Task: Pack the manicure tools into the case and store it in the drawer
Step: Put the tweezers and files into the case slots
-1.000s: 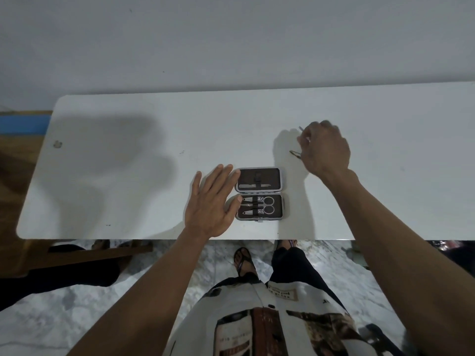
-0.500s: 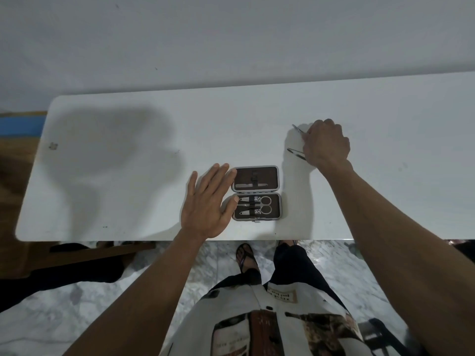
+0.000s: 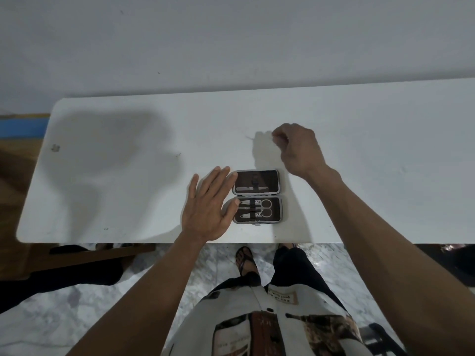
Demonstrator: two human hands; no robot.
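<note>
I see one manicure case (image 3: 257, 196) lying open and flat near the front edge of the white table (image 3: 372, 155), its two halves one behind the other. The near half holds three tools under straps: one pair of small scissors (image 3: 259, 208) in the middle with a metal tool on either side, too small for me to name. The far half holds one slim metal tool (image 3: 250, 188) under a single strap. My left hand (image 3: 209, 210) lies flat and spread on the table, holding nothing, thumb and fingertips touching the case's left edge. My right hand (image 3: 298, 150) sits curled beyond the case to the right, fingers pinched together; whether it grips anything I cannot tell, the fingertips being blurred. Below the table edge I see marble floor (image 3: 205, 263), one sandalled foot (image 3: 246, 260) and a patterned garment (image 3: 257, 327).
</note>
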